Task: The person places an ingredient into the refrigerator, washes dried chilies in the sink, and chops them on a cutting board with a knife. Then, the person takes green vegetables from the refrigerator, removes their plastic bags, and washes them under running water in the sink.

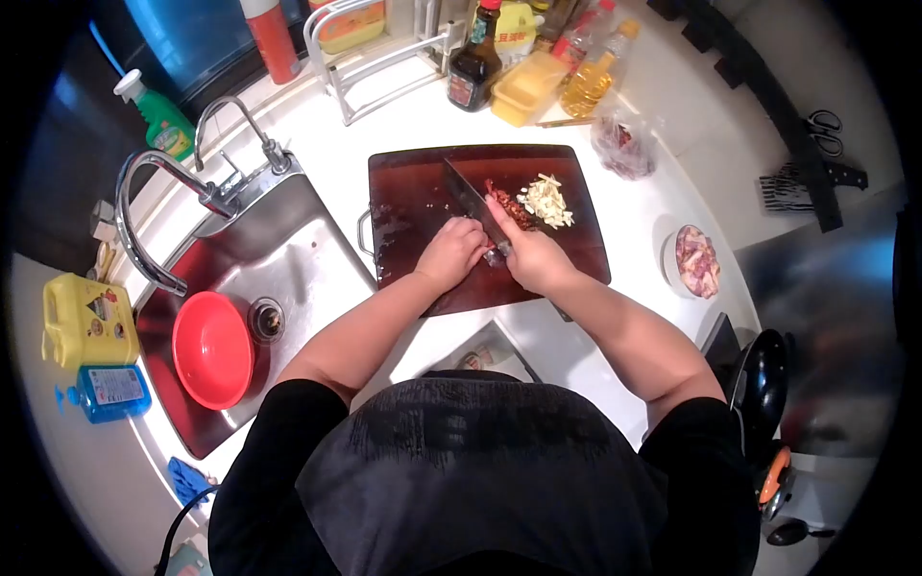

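On the dark red cutting board, my right hand grips a wide-bladed knife, its blade slanting up and to the left. Close to the blade's left side, my left hand has its fingers curled over a small dark red piece, mostly hidden under the fingertips. Chopped red pieces lie just right of the blade. Beside them is a pile of pale chopped pieces.
A steel sink with a red basin is at the left. Bottles, including a dark sauce bottle, and a white rack stand behind the board. A bowl of pinkish pieces and a plastic bag are at the right.
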Demonstrator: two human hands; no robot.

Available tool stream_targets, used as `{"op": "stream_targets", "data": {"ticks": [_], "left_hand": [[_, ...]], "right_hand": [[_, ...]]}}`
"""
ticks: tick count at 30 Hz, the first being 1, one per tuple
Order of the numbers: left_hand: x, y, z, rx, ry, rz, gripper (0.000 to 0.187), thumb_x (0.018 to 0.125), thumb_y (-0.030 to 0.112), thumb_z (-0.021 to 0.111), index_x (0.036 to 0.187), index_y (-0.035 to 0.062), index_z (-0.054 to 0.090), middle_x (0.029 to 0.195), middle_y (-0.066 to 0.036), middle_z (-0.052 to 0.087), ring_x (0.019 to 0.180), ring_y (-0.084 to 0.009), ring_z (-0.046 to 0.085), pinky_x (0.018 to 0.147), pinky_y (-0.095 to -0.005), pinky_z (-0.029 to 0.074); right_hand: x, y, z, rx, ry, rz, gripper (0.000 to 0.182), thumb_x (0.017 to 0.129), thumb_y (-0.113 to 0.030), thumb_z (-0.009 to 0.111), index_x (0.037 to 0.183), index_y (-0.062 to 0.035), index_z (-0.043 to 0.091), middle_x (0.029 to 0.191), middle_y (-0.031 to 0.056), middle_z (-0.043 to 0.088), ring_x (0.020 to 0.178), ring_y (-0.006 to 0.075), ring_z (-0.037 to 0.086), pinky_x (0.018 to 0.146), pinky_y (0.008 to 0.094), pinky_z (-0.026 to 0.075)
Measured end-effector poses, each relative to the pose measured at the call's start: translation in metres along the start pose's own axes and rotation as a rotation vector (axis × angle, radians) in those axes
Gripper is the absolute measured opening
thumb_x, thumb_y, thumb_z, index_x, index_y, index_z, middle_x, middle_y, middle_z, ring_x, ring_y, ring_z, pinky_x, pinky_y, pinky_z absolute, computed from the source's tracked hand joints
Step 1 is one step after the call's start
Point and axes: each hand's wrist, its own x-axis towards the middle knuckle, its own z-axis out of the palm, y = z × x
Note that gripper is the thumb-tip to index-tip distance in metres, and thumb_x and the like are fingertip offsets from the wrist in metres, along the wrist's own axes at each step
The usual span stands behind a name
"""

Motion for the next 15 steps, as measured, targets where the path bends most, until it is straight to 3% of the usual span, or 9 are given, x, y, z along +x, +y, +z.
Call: {"op": "stream_targets", "data": {"ticks": [5, 9, 11, 12, 13, 15], "left_hand": [[-0.003, 0.000, 0.002, -0.028, 0.054, -0.001, 0.010, 0.071, 0.008, 0.062, 0.076, 0.0031, 0.055, 0.085, -0.010, 0.055, 0.080, -0.0294, 0.052, 0.071, -0.0363, 0.044], [-0.004, -0.005, 0.004, -0.081, 0.063, -0.043, 0.009, 0.071, 0.007, 0.063, 0.075, 0.0034, 0.056, 0.083, -0.010, 0.057, 0.078, -0.0297, 0.053, 0.071, -0.0360, 0.045], [-0.004, -0.005, 0.001, -0.072, 0.060, -0.033, 0.008, 0.071, 0.007, 0.063, 0.076, 0.0038, 0.057, 0.082, -0.009, 0.057, 0.077, -0.0299, 0.053, 0.071, -0.0358, 0.045], [-0.005, -0.003, -0.002, -0.061, 0.040, -0.051, 0.008, 0.071, 0.007, 0.063, 0.077, 0.0040, 0.059, 0.085, -0.009, 0.056, 0.079, -0.0291, 0.053, 0.072, -0.0358, 0.045], [-0.004, -0.002, -0.004, -0.055, 0.055, -0.023, 0.008, 0.071, 0.007, 0.063, 0.077, 0.0040, 0.059, 0.085, -0.009, 0.056, 0.079, -0.0289, 0.053, 0.072, -0.0359, 0.045], [-0.008, -0.003, -0.003, -0.046, 0.076, 0.019, 0.008, 0.071, 0.007, 0.063, 0.077, 0.0039, 0.059, 0.087, -0.009, 0.055, 0.080, -0.0285, 0.052, 0.073, -0.0360, 0.044]], "right_hand": [[-0.032, 0.010, -0.008, 0.056, -0.110, -0.021, 0.080, 0.073, 0.000, 0.047, 0.139, -0.0237, 0.009, 0.072, 0.0229, 0.058, 0.065, 0.0361, 0.059, 0.059, 0.0444, 0.044], [0.031, 0.003, 0.030, 0.021, 0.119, -0.145, 0.081, 0.072, 0.001, 0.046, 0.139, -0.0245, 0.007, 0.066, 0.0226, 0.056, 0.059, 0.0363, 0.056, 0.058, 0.0438, 0.043], [0.034, 0.002, 0.024, 0.040, 0.127, -0.135, 0.080, 0.074, 0.001, 0.044, 0.139, -0.0259, 0.007, 0.065, 0.0223, 0.056, 0.057, 0.0350, 0.056, 0.056, 0.0422, 0.044], [0.038, 0.008, 0.022, 0.174, 0.131, -0.046, 0.078, 0.075, 0.001, 0.043, 0.139, -0.0272, 0.007, 0.063, 0.0219, 0.055, 0.056, 0.0341, 0.056, 0.057, 0.0411, 0.045], [0.028, -0.008, 0.000, 0.429, -0.031, 0.166, 0.077, 0.076, 0.000, 0.042, 0.139, -0.0277, 0.007, 0.064, 0.0227, 0.055, 0.058, 0.0344, 0.057, 0.059, 0.0404, 0.046], [0.020, 0.005, 0.006, 0.250, 0.076, -0.040, 0.078, 0.075, 0.000, 0.043, 0.138, -0.0286, 0.007, 0.068, 0.0252, 0.055, 0.061, 0.0367, 0.057, 0.062, 0.0413, 0.046]]}}
